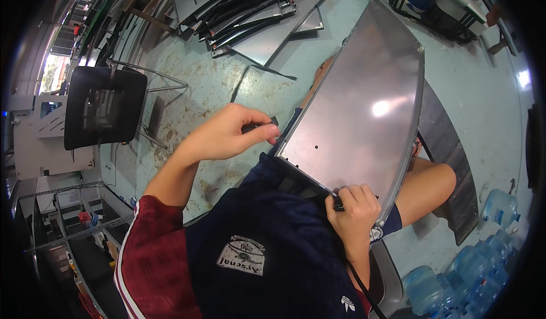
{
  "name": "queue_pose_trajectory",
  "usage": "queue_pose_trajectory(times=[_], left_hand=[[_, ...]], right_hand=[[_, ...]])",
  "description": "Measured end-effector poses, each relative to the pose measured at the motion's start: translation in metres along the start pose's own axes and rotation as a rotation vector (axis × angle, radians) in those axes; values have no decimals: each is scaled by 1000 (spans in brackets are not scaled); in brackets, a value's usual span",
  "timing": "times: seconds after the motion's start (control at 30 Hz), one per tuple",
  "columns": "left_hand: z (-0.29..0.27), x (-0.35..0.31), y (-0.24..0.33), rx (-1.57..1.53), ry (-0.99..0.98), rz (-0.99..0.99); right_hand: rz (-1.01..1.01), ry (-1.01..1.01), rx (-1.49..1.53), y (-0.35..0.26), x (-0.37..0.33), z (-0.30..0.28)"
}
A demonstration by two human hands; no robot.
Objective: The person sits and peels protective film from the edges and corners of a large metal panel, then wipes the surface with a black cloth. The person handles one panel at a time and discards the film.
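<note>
A large flat silvery metal panel [364,91] lies tilted across my lap, with a thin frame along its edges and a few small dark holes near its near left corner. Just left of that corner, my left hand [236,131] is closed with a small black piece [274,122] between thumb and fingers, apart from the panel. At the panel's near edge, my right hand [355,208] is curled around a black object [338,204], mostly hidden by the fingers. A black cord [359,282] runs down past my right forearm.
Ahead, similar panels and black strips [250,11] lie piled on the floor. A black chair [105,107] stands left, with shelving [74,216] nearer. Large blue water bottles [426,287] sit at the lower right. A dark curved board [449,159] is beside my leg.
</note>
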State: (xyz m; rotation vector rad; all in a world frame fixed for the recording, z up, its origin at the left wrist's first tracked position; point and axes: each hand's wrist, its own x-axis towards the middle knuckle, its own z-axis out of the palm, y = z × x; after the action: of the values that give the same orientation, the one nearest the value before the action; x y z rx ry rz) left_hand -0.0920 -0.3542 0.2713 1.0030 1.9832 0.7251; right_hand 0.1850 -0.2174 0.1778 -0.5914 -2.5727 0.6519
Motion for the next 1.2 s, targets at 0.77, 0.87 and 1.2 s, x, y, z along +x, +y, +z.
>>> queue_pose_trajectory(times=[0.77,0.87,1.2], left_hand=[[-46,163,66,-152,526,518],[-70,185,82,-389,583,608],[-212,193,123,-274,825,863]], right_hand=[[20,7,62,11,-10,-6],[38,14,61,14,-14,-5],[20,-8,90,18,-15,-9]])
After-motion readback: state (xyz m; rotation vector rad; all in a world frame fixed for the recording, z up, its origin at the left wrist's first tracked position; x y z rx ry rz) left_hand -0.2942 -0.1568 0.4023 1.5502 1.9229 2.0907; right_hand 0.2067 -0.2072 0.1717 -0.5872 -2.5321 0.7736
